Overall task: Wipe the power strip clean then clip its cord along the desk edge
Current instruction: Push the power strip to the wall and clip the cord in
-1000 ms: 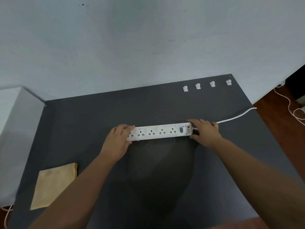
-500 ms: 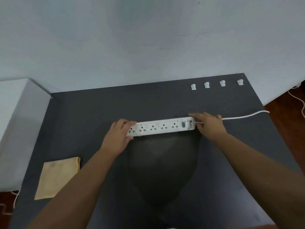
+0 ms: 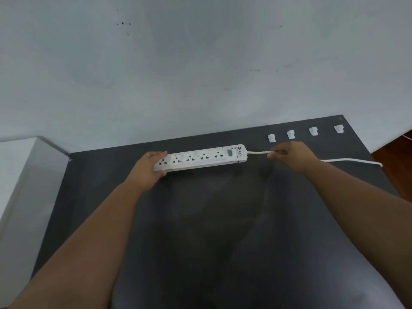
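Note:
A long white power strip (image 3: pixel 201 160) lies near the far edge of the dark desk (image 3: pixel 211 230), its sockets facing up. My left hand (image 3: pixel 148 167) grips its left end. My right hand (image 3: pixel 289 156) pinches the white cord (image 3: pixel 347 161) a short way right of the strip; the cord runs on to the desk's right edge. Several small white cord clips (image 3: pixel 291 134) stand in a row along the far right edge, just beyond my right hand.
A pale wall rises straight behind the desk. A white cabinet (image 3: pixel 20 175) stands against the desk's left side. Brown floor (image 3: pixel 399 148) shows past the right edge. The yellow cloth is out of view.
The power strip has moved farther back toward the wall. My right hand has left the strip's end and now holds the cord. The view tilted up, dropping the yellow cloth out of frame.

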Available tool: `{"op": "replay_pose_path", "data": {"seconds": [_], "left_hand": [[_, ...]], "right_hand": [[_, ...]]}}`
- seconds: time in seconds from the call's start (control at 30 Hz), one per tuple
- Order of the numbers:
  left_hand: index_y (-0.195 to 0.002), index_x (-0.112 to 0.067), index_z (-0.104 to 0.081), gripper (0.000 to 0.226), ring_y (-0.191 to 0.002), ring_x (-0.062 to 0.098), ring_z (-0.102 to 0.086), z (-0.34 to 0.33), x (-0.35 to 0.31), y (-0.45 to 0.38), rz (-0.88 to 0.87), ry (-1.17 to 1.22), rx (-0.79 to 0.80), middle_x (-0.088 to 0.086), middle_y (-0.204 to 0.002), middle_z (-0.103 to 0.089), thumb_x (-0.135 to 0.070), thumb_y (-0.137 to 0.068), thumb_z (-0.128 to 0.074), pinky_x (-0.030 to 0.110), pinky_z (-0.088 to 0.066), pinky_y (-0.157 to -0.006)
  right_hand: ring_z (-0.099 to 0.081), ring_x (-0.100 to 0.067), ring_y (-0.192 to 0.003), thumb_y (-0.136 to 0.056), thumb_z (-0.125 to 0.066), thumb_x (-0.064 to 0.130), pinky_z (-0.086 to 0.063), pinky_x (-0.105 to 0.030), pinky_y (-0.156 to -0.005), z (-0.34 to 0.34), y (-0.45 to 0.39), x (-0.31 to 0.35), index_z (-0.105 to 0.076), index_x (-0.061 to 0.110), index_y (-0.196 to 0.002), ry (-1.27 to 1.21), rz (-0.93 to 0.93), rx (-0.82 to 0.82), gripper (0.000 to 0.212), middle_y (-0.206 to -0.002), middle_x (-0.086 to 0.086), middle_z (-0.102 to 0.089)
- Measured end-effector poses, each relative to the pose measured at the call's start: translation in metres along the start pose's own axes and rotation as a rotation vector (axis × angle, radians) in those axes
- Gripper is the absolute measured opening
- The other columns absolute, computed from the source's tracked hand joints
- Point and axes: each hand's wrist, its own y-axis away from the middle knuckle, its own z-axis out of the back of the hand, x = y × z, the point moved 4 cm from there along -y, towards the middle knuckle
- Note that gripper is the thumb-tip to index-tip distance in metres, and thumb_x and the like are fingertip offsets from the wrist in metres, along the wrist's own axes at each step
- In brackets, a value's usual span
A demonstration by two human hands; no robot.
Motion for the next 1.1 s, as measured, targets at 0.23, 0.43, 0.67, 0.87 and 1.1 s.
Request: {"op": "replay_pose_path", "data": {"seconds": [0.23, 0.43, 0.67, 0.87, 1.1], "left_hand": [[-0.135, -0.022, -0.054, 0.064, -0.121, 0.020, -0.047, 0.007, 0.017, -0.042, 0.081, 0.064, -0.084, 0.006, -0.129, -0.047, -0.017, -0.076, -0.078, 0.019, -0.027, -0.103], [-0.117, -0.017, -0.068, 0.043, -0.104, 0.017, -0.054, 0.006, 0.028, -0.064, 0.157, 0.121, -0.239, 0.002, -0.116, -0.049, -0.021, -0.076, -0.079, 0.020, -0.036, -0.095], [-0.115, -0.020, -0.064, 0.037, -0.097, 0.027, -0.058, -0.005, 0.018, -0.073, 0.227, -0.091, -0.274, 0.002, -0.121, -0.048, -0.026, -0.080, -0.073, 0.037, -0.049, -0.080], [-0.135, -0.019, -0.051, 0.053, -0.137, 0.035, -0.034, -0.070, -0.111, -0.063, -0.206, -0.259, -0.180, 0.007, -0.148, -0.043, -0.030, -0.084, -0.059, 0.045, -0.024, -0.115], [-0.150, -0.025, 0.017, 0.070, -0.145, 0.020, 0.023, -0.136, -0.179, -0.076, 0.008, -0.185, 0.207, -0.012, -0.157, 0.026, -0.041, -0.098, -0.028, 0.059, 0.010, -0.114]], "right_hand": [[-0.060, -0.023, -0.084, -0.087, -0.061, 0.039, -0.047, -0.034, -0.075, -0.020, -0.048, 0.017, -0.071, 0.023, -0.095, -0.009, -0.054, -0.089, 0.021, -0.086, -0.002, -0.066], [-0.060, -0.024, -0.079, -0.086, -0.060, 0.038, -0.047, -0.032, -0.071, -0.034, -0.075, 0.020, -0.072, 0.024, -0.091, -0.001, -0.105, -0.104, 0.019, -0.083, -0.003, -0.067], [-0.061, -0.027, -0.086, -0.088, -0.059, 0.039, -0.050, -0.035, -0.078, -0.042, -0.095, 0.017, -0.072, 0.025, -0.096, -0.023, -0.177, -0.121, 0.021, -0.095, -0.007, -0.071], [-0.061, -0.028, -0.089, -0.089, -0.057, 0.038, -0.048, -0.035, -0.078, -0.050, -0.096, 0.012, -0.071, 0.023, -0.100, -0.031, -0.164, -0.177, 0.022, -0.097, -0.008, -0.071], [-0.058, -0.027, -0.107, -0.086, -0.061, 0.029, -0.049, -0.039, -0.092, -0.048, -0.093, 0.006, -0.060, 0.027, -0.117, 0.037, -0.026, -0.106, 0.031, -0.115, -0.006, -0.065]]}}
